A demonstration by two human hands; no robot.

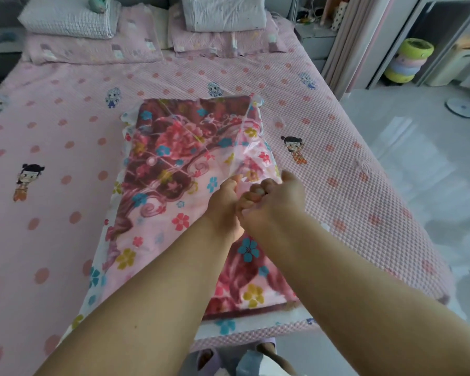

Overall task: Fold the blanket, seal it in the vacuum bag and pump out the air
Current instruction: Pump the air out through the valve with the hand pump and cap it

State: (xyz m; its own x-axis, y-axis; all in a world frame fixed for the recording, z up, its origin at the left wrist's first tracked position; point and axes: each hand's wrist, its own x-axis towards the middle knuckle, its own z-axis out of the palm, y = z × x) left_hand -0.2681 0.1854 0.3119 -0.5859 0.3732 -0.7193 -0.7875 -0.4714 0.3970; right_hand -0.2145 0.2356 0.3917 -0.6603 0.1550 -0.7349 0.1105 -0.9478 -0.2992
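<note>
Left hand and right hand, knuckles touching, both have fingers curled tight, pinching a raised fold of the clear printed plastic vacuum bag. The folded pink-and-maroon floral blanket lies inside the bag, directly beneath the grip, on the pink dotted quilted bedspread.

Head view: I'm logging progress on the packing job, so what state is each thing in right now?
Floral pink and maroon blanket: folded, lying flat inside the bag on the bed.
Clear plastic vacuum bag: around the blanket, film pulled up into a ridge at the hands.
Left hand: pinches the film.
Right hand: fingers curled, grips the film.
Pink dotted bedspread: spread flat.
</note>
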